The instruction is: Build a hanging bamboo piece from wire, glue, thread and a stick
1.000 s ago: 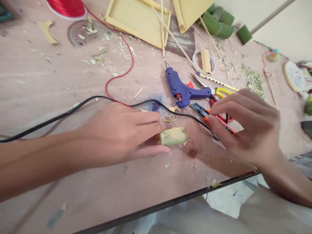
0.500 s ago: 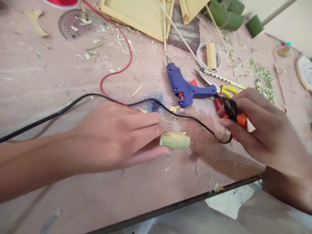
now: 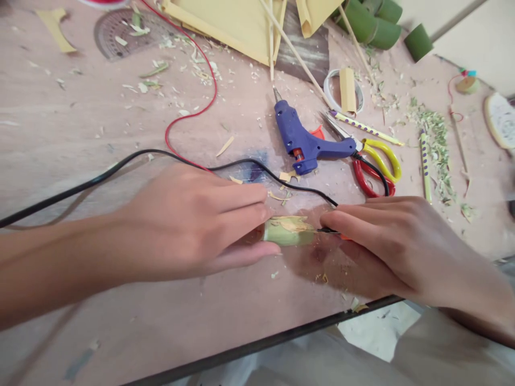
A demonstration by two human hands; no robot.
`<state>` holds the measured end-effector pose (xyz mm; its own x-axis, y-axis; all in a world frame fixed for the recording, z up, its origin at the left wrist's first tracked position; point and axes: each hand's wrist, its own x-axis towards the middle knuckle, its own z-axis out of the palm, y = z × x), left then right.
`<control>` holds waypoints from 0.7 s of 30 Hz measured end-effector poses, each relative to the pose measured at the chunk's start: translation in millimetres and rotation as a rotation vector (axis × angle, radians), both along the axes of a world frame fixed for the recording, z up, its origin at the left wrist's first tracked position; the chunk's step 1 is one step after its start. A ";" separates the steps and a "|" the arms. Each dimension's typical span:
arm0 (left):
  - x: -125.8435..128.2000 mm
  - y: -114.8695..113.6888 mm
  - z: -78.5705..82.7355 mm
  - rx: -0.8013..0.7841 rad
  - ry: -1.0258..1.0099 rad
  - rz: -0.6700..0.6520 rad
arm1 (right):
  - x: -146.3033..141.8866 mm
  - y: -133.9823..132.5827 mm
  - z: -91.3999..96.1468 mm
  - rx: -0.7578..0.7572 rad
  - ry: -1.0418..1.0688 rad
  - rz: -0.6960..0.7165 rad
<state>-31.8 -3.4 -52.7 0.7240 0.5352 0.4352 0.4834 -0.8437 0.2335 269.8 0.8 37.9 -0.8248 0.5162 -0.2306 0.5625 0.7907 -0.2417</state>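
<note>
Green cylinder (image 3: pixel 284 237): pale, smooth and rounded, with a ragged yellowish patch along its top; it lay on the table (image 3: pixel 169 332), between the two hands.
Long axis: roughly sideways across the view, one end toward each hand.
Left hand (image 3: pixel 197 220): closed on the near end, fingers above and thumb below, so that end was hidden.
Right hand (image 3: pixel 382 236): curled narrowly around a cutter (image 3: pixel 328 231) (mostly covered, apart from dark and orange bits), its thin blade pointing left at the cylinder; whether the edge had bitten in was hard to tell.
Glue gun (image 3: pixel 300 136): blue plastic, beyond the cylinder.
Scissors (image 3: pixel 368 143): metal blades, one yellow loop, one red.
Red spool (image 3: pixel 107 2): cut off by the top edge.
</note>
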 end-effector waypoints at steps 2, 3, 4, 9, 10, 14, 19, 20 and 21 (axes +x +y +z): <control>0.8 0.7 1.6 0.070 0.012 -0.002 | -1.3 -1.7 1.5 0.006 -0.014 0.011; 1.3 1.0 2.2 0.102 0.021 0.004 | -1.7 -2.5 2.2 0.011 -0.014 0.018; 1.7 1.2 2.6 0.103 0.028 0.021 | -2.1 -3.0 2.9 0.012 -0.018 0.023; 2.6 1.4 1.4 0.090 0.027 0.042 | -5.7 -2.7 7.1 0.014 -0.053 0.041; 2.5 1.4 1.1 0.088 0.021 0.039 | -6.9 -2.7 8.1 0.019 -0.061 0.045; 1.7 1.5 0.9 0.119 0.017 0.023 | -10.6 -4.0 11.8 0.024 -0.085 0.040; 1.2 2.2 1.6 0.106 0.010 0.011 | -10.8 0.6 15.3 -0.101 -0.131 -0.034; 1.1 2.3 1.4 0.107 0.006 0.001 | -10.5 2.3 16.4 -0.152 -0.136 -0.048; 0.8 2.5 1.0 0.112 0.003 -0.008 | -10.1 3.8 17.7 -0.204 -0.139 -0.054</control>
